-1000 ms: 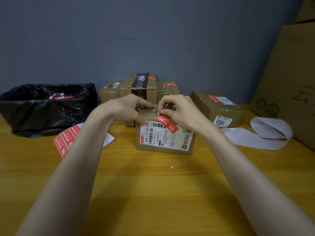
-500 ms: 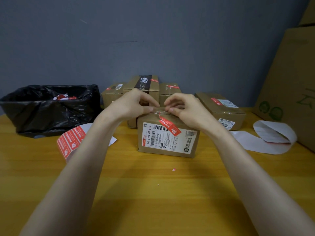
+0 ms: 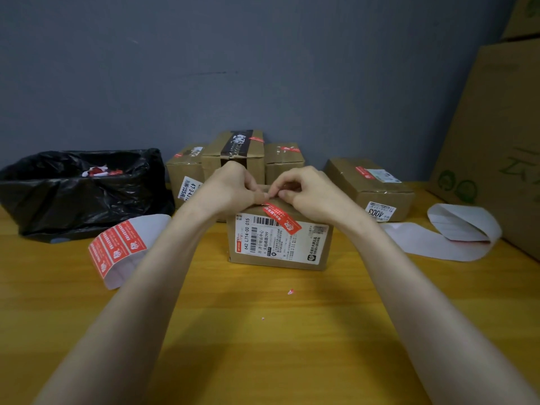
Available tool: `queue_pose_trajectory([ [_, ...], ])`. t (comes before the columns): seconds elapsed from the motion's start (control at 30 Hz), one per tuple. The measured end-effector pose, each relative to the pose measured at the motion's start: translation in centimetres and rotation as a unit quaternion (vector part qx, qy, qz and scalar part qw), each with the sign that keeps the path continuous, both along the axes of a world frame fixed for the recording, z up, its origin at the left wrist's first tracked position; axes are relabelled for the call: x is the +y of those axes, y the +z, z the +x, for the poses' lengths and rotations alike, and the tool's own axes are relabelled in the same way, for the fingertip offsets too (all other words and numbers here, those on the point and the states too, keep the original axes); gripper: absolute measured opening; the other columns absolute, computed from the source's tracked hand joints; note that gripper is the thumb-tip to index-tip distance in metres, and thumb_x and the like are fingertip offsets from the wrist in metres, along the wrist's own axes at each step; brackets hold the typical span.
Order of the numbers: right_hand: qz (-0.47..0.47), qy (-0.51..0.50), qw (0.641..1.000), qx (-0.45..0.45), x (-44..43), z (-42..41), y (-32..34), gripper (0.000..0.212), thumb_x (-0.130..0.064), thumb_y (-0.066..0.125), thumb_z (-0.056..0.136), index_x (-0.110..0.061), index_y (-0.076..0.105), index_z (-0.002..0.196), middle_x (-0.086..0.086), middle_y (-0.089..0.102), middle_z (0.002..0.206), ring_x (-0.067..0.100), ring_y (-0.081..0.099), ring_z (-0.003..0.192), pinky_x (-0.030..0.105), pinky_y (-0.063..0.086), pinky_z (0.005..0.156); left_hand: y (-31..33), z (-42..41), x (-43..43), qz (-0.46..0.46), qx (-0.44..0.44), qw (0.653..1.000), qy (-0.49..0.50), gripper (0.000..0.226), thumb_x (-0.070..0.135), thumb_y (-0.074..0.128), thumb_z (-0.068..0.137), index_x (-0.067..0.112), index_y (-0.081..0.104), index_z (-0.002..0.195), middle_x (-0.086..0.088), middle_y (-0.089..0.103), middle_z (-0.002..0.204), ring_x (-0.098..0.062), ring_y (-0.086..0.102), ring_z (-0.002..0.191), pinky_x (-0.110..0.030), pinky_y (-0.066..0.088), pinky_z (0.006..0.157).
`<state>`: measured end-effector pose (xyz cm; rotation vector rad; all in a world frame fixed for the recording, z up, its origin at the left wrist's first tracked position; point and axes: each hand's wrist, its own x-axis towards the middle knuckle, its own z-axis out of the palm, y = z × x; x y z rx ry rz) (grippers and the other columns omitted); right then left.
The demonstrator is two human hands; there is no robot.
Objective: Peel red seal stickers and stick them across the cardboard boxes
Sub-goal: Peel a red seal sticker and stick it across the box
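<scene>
Sticking step: the red rectangular seal sticker (image 3: 282, 219) bends over the top front edge of the brown cardboard box (image 3: 326, 247) on the counter (image 3: 263, 346). Left hand (image 3: 230, 188) and right hand (image 3: 309, 191) meet at its upper end, each grip narrow; pinching or pressing, I cannot tell. Next: rub it flat.

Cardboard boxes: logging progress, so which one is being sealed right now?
The front box with the white shipping label: left hand and right hand hold a red seal sticker at its top edge. The others sit untouched farther back.
</scene>
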<state>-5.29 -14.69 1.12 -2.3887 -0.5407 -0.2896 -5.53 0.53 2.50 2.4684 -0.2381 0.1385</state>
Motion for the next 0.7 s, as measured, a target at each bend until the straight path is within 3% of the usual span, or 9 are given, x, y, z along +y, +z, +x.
queue_pose_trajectory([
  [0.17, -0.004, 0.009, 1.000, 0.013, 0.2, -0.2, 0.0, 0.011, -0.020, 0.063, 0.088, -0.026, 0.071, 0.092, -0.011, 0.060, 0.091, 0.006, 0.056, 0.095, 0.028, 0.047, 0.083, 0.4, -0.3, 0.4, -0.070, 0.034, 0.997, -0.013, 0.014, 0.021, 0.068, 0.084, 0.017, 0.068, 0.071, 0.002, 0.066, 0.073, -0.007, 0.062, 0.069, -0.019, 0.044, 0.056],
  [0.37, -0.025, -0.002, 1.000, 0.007, 0.7, -0.2, -0.1, 0.016, -0.022, 0.062, 0.088, -0.028, 0.070, 0.101, -0.006, 0.061, 0.103, 0.010, 0.056, 0.102, 0.034, 0.047, 0.089, 0.4, -0.2, 0.4, -0.071, 0.032, 0.997, -0.011, 0.013, 0.019, 0.067, 0.085, 0.016, 0.068, 0.072, -0.002, 0.067, 0.075, -0.009, 0.062, 0.068, -0.021, 0.047, 0.059],
  [0.53, 0.020, -0.017, 0.999, 0.032, 1.0, 0.0, 0.1, 0.006, -0.024, 0.069, 0.083, -0.028, 0.072, 0.085, -0.016, 0.060, 0.079, 0.005, 0.059, 0.090, 0.026, 0.049, 0.077, 0.5, 0.0, 0.8, -0.067, 0.002, 0.998, -0.014, 0.016, 0.022, 0.067, 0.085, 0.022, 0.068, 0.069, 0.002, 0.067, 0.075, -0.010, 0.062, 0.073, -0.024, 0.049, 0.066],
  [0.7, 0.023, -0.029, 0.999, 0.012, 1.4, 0.2, -0.1, 0.015, -0.026, 0.071, 0.081, -0.035, 0.066, 0.069, -0.018, 0.060, 0.078, 0.007, 0.058, 0.090, 0.033, 0.050, 0.080, 0.2, 0.6, 1.5, -0.009, -0.005, 1.000, -0.016, 0.020, 0.009, 0.064, 0.085, 0.024, 0.068, 0.072, 0.005, 0.063, 0.078, -0.014, 0.060, 0.086, -0.026, 0.046, 0.073],
])
